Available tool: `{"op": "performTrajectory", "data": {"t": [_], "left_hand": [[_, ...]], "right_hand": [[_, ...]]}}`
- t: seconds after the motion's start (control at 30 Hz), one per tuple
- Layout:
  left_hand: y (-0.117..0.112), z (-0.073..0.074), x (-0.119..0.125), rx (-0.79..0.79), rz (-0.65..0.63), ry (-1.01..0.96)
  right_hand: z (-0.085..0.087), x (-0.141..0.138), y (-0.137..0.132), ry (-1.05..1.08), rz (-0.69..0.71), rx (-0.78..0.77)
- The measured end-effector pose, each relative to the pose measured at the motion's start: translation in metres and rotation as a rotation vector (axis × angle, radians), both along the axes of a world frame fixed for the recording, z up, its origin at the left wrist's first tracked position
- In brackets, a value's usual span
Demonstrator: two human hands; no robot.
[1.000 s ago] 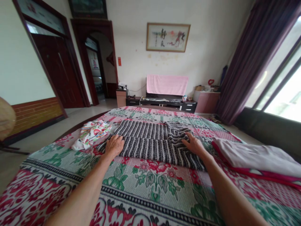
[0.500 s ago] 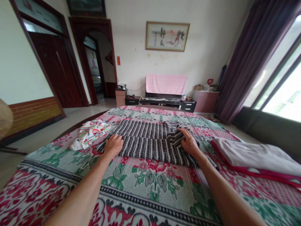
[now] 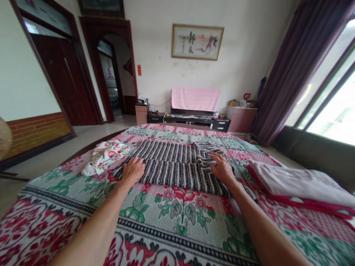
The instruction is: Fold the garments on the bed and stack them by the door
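A black-and-white striped garment (image 3: 177,166) lies spread flat across the bed's floral cover (image 3: 177,214). My left hand (image 3: 133,170) rests palm down on the garment's near left corner, fingers stretched out. My right hand (image 3: 222,169) lies flat on its right side, fingers reaching onto a bunched fold of the striped cloth (image 3: 206,155). Neither hand grips anything.
A crumpled floral cloth (image 3: 107,157) lies on the bed to the left of the garment. A folded pale blanket with a red edge (image 3: 299,184) sits at the right. Beyond the bed stand a low TV cabinet (image 3: 191,122), a doorway (image 3: 113,85) and curtains (image 3: 294,70).
My right hand slid left and slightly farther along the garment, pushing the bunched fold inward. My left hand stayed almost in place.
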State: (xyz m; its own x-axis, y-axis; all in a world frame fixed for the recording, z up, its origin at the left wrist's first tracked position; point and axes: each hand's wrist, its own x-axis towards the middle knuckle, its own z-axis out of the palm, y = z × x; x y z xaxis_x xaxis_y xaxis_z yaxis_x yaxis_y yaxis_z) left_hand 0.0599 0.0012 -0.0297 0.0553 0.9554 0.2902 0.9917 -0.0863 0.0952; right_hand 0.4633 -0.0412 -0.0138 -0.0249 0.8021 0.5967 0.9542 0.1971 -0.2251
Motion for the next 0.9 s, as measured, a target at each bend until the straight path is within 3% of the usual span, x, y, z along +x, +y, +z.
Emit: {"op": "performTrajectory", "data": {"t": [0.1, 0.23, 0.4, 0.57, 0.7, 0.9], "left_hand": [[0.0, 0.001, 0.0, -0.007, -0.006, -0.004], [0.0, 0.001, 0.0, -0.011, -0.01, -0.014], [0.001, 0.0, 0.0, -0.006, -0.008, -0.002], [0.001, 0.0, 0.0, -0.005, -0.004, 0.025], [0.0, 0.001, 0.001, 0.01, -0.006, 0.031], [-0.001, 0.0, 0.001, 0.023, -0.017, 0.011]], "right_hand": [[0.0, -0.013, -0.003, -0.047, 0.06, -0.115], [-0.003, -0.019, -0.007, -0.119, -0.001, -0.264], [0.006, -0.027, -0.005, -0.135, -0.02, -0.189], [0.019, -0.045, 0.009, -0.116, -0.165, -0.33], [0.017, -0.055, 0.017, -0.06, -0.292, -0.451], [0.002, -0.061, 0.011, -0.016, -0.263, -0.176]]}}
